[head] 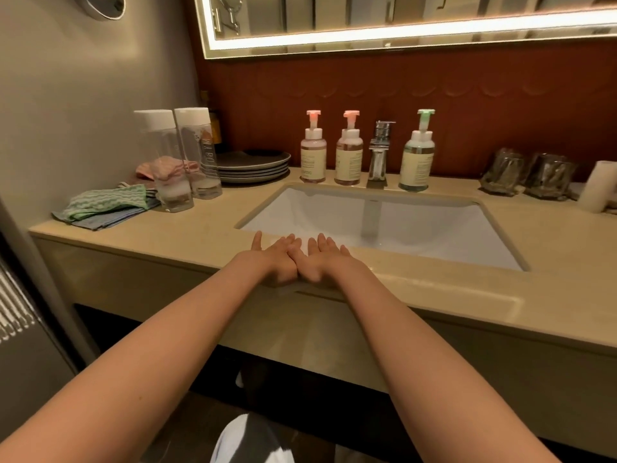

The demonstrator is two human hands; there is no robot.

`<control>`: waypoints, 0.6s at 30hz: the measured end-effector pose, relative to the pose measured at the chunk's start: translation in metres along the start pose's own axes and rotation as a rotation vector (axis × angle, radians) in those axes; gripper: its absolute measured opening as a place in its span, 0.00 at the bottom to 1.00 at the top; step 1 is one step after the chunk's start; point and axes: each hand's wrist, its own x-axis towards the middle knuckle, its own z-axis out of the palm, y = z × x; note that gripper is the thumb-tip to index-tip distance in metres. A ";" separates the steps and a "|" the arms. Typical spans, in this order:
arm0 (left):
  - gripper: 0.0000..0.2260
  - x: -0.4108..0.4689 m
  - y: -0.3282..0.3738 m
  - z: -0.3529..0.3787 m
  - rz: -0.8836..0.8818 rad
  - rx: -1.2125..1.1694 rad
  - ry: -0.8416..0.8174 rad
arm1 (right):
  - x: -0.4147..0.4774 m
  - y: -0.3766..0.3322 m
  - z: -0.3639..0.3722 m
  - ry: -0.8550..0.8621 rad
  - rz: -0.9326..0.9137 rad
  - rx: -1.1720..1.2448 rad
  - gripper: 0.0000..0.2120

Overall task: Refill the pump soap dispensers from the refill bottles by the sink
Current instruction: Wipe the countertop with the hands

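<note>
Step in hand: none begun, judged as the start pose. Left hand (278, 260) and right hand (320, 262) are held side by side, touching, fingers straight and spread flat, palms apparently turned up. Nothing is gripped by either. Both are held over the near rim of the sink (384, 225).

3 pump dispensers are set upright beyond the hands, across the basin: 2 pink-topped dispensers (313, 155) (349, 155) straight ahead, 1 green-topped dispenser (418, 158) ahead and to the right, with the faucet (379, 155) between. All pumps are seen still screwed on. 2 clear refill bottles (168, 162) (199, 155), white caps on, are set ahead and well to the left, just beside each other.

Next move, judged: a dispenser is to be reached for across the basin and its pump unscrewed, 1 hand bracing the body; then a refill bottle is to be uncapped.

The beige surface (160, 238) also carries folded cloths (107, 205) far left, a stack of grey plates (253, 167) behind the bottles, and 2 wrapped glasses (524, 177) far right. A lit mirror (400, 25) is mounted above reddish wall panelling (500, 91).
</note>
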 end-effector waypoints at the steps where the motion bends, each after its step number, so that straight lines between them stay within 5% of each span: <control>1: 0.29 0.000 0.006 -0.001 0.014 0.006 0.004 | -0.003 0.006 -0.001 0.005 0.010 0.002 0.33; 18: 0.27 0.013 0.152 -0.019 0.305 0.029 0.063 | -0.060 0.138 -0.021 0.111 0.268 0.062 0.32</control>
